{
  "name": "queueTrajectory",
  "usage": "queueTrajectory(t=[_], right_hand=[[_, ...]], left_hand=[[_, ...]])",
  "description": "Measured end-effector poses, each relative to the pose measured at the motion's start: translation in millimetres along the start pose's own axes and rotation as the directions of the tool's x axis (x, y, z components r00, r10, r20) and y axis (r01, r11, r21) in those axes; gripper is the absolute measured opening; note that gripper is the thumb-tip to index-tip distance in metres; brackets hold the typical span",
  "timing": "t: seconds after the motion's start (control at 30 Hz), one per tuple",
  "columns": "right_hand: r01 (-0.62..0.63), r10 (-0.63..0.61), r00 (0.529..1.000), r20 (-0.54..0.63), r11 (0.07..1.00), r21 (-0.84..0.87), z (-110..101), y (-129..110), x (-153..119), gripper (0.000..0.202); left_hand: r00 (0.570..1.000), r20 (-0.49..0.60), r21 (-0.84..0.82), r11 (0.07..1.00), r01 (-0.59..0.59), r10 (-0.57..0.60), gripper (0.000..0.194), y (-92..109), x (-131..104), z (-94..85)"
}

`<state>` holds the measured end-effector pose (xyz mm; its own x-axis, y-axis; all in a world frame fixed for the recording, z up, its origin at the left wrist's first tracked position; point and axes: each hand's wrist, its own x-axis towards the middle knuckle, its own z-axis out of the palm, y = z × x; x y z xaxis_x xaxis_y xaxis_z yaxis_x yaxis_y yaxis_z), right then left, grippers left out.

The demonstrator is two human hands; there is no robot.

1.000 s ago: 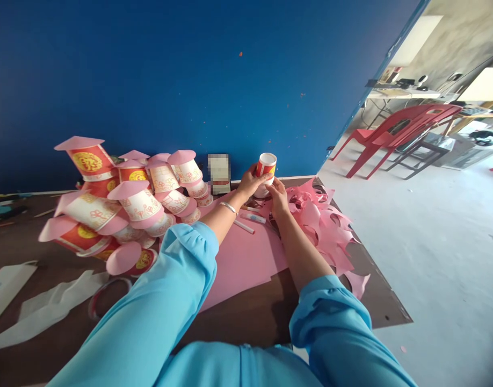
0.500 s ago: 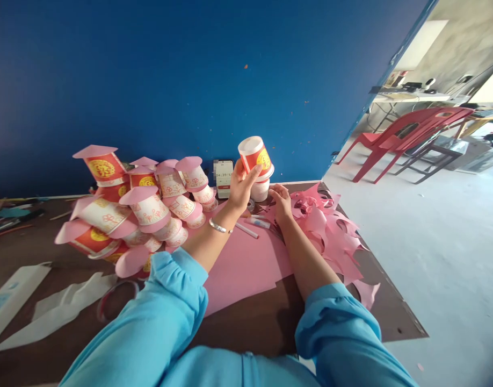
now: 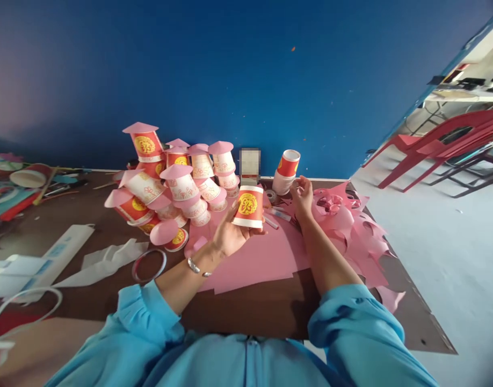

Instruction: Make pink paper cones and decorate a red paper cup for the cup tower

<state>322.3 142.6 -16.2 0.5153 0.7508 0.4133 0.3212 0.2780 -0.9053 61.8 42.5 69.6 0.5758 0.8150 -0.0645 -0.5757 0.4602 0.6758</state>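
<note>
A red-and-white paper cup (image 3: pixel 248 206) with a yellow emblem is held in my left hand (image 3: pixel 229 234), above the pink paper sheet (image 3: pixel 256 263). My fingers wrap beneath and behind the cup. My right hand (image 3: pixel 304 198) is raised just right of a stack of nested paper cups (image 3: pixel 282 184), its fingers loosely curled and apart with nothing seen in them. The stack's top cup (image 3: pixel 289 163) is red, and its mouth faces up.
Several cups with pink cone paper tops (image 3: pixel 177 185) are piled on the left. Cut pink paper scraps (image 3: pixel 359 236) lie on the right. A tape roll (image 3: pixel 149 265), white strips (image 3: pixel 105 258) and a power strip (image 3: pixel 59 258) lie front left. A phone (image 3: pixel 249 165) leans against the blue wall.
My left hand has brought the red cup down and nearer, away from the stack, and turned it. My right hand stays beside the stack. The view has swung left.
</note>
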Motion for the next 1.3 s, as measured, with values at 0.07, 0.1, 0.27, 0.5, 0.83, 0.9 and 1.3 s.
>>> queueTrajectory(t=[0.07,0.1,0.27,0.5,0.83,0.9,1.3], right_hand=[[0.073,-0.076,0.997,-0.030,0.994,-0.086,-3,-10,-3,0.049],[0.110,-0.116,0.993,-0.038,0.985,-0.131,-4,-17,-4,0.049],[0.325,-0.266,0.940,0.212,0.890,-0.322,-6,-55,-28,0.029],[0.575,-0.216,0.743,0.633,0.690,-0.440,-8,-78,-94,0.015],[0.450,-0.138,0.830,0.541,0.739,-0.501,-14,-58,-109,0.017],[0.411,-0.136,0.843,0.520,0.786,-0.461,-17,-61,-109,0.020],[-0.103,-0.079,0.847,0.525,0.946,0.308,-34,-121,-145,0.016]], left_hand=[[0.999,-0.019,0.058,0.998,-0.028,0.030,0.060,-3,-12,-11.5],[0.998,-0.026,0.113,0.992,-0.051,0.055,0.058,-5,-16,-17.5],[0.995,-0.066,0.297,0.953,-0.056,0.079,0.054,-12,-35,-45.2],[0.972,-0.194,0.530,0.848,-0.013,0.136,0.053,-22,-49,-55.9],[0.949,0.026,0.879,0.445,-0.171,0.313,0.053,-28,-46,-56.1],[0.922,0.044,0.904,0.377,-0.201,0.385,0.057,-29,-44,-60.1],[0.617,0.326,0.896,-0.027,-0.442,0.716,0.051,-12,-60,-58.8]])
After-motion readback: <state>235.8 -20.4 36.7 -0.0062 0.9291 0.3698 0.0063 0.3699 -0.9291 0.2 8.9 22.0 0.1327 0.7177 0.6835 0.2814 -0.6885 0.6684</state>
